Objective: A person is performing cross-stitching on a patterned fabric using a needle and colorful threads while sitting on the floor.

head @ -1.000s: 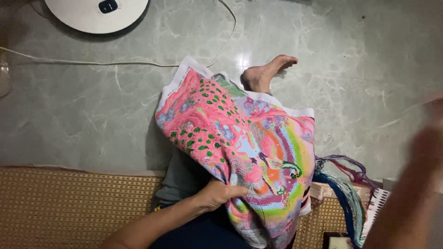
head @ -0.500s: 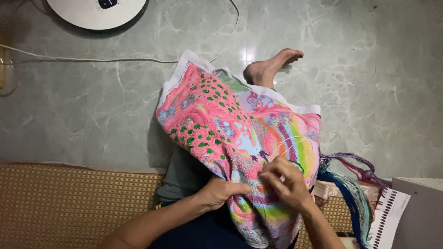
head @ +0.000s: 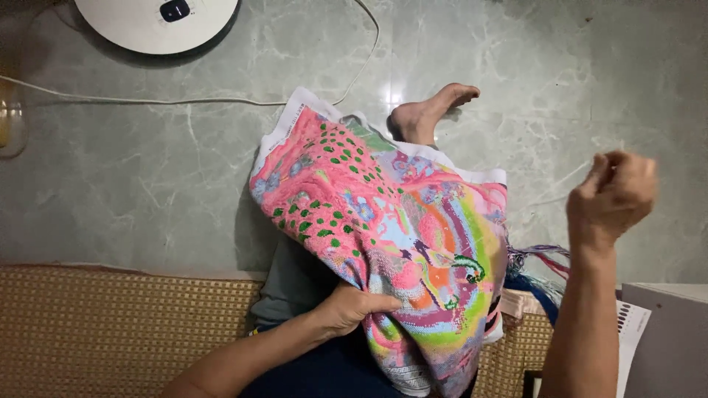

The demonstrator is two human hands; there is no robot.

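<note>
Pinching the embroidered cloth (head: 383, 243) edge, left hand (head: 354, 308) steadies it. Right hand (head: 612, 195) is raised beside the cloth, fingers pressed together, possibly on thread. Cloth looks mostly stitched.

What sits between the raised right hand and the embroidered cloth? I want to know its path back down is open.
Nothing visible does. The right hand is lifted, fist closed, to the side of the colourful cloth, with only bare floor behind the gap. The left hand grips the cloth's lower edge.
</note>
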